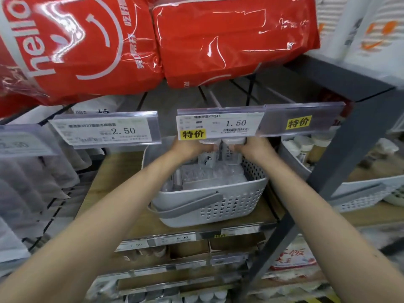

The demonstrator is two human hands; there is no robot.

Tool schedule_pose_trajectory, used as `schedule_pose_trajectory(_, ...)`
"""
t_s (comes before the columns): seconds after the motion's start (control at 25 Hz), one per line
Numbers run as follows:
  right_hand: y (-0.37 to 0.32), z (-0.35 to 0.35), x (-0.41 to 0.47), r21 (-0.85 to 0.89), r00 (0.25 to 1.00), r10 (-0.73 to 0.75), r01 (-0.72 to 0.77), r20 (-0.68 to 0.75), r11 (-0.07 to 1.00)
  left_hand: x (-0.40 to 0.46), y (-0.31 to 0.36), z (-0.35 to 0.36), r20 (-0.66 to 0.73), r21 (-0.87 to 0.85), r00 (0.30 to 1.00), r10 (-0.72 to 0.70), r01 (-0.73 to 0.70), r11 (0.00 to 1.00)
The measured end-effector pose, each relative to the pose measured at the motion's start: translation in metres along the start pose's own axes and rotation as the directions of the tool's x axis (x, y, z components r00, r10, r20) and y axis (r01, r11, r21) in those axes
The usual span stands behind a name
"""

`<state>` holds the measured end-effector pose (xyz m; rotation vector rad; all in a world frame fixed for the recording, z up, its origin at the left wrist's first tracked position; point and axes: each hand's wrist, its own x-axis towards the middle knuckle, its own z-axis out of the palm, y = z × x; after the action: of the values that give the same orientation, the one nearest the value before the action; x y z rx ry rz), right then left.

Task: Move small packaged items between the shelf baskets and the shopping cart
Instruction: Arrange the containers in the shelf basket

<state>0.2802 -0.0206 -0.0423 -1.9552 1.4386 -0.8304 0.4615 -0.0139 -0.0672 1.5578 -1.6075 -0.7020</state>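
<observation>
A white perforated basket (231, 206) with a grey handle stands on the wooden shelf, filled with several small clear-wrapped packages (207, 178). Both my arms reach over it to its far end. My left hand (188, 148) grips a clear packet (206, 158) with dark print. My right hand (255, 149) grips a second clear packet (229, 153) beside it. Both packets hang just above the basket's contents, under the price-tag rail. My fingertips are partly hidden by the tags.
Price tags reading 2.50 (105, 130) and 1.50 (218, 125) hang from the shelf above. Large red bags (229, 40) lie on top. A grey upright post (341, 162) crosses on the right. Another basket (301, 154) with bottles sits right; wrapped goods hang left.
</observation>
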Motion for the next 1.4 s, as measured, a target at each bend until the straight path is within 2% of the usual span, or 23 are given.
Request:
schedule_pose_trajectory(0.16,0.000,0.002,-0.001,-0.063,0.998,-0.066,0.067,0.015,0.996,-0.005,-0.001,0.003,-0.048,0.018,0.998,0.034,-0.033,0.999)
schedule_pose_trajectory(0.32,0.006,0.004,0.001,-0.035,0.992,-0.119,0.118,-0.048,0.992,-0.004,-0.001,0.002,-0.060,0.171,0.996,0.069,-0.058,0.984)
schedule_pose_trajectory(0.44,0.012,0.004,0.006,-0.131,0.989,-0.113,0.100,-0.095,0.986,-0.001,-0.005,0.000,-0.082,0.341,0.995,0.062,-0.031,0.939)
schedule_pose_trajectory(0.6,0.015,0.006,0.009,-0.237,0.989,-0.109,0.083,-0.100,0.968,0.000,-0.003,-0.002,-0.062,0.417,0.996,0.070,-0.038,0.908)
schedule_pose_trajectory(0.96,0.006,-0.002,-0.005,-0.371,0.979,-0.183,0.139,-0.087,0.918,-0.021,0.015,-0.016,-0.023,0.424,0.992,0.127,-0.105,0.900)
schedule_pose_trajectory(1.16,-0.007,-0.019,-0.059,-0.457,0.948,-0.319,0.277,-0.016,0.845,-0.086,0.041,-0.029,0.048,0.490,0.993,0.104,-0.114,0.864)
schedule_pose_trajectory(1.28,-0.006,-0.024,-0.113,-0.500,0.876,-0.482,0.410,-0.017,0.763,-0.130,0.050,-0.028,0.029,0.499,0.975,0.219,-0.204,0.842)
schedule_pose_trajectory(1.4,0.020,-0.037,-0.171,-0.518,0.801,-0.594,0.477,-0.078,0.710,-0.163,0.075,-0.005,0.048,0.513,0.913,0.406,-0.372,0.774)
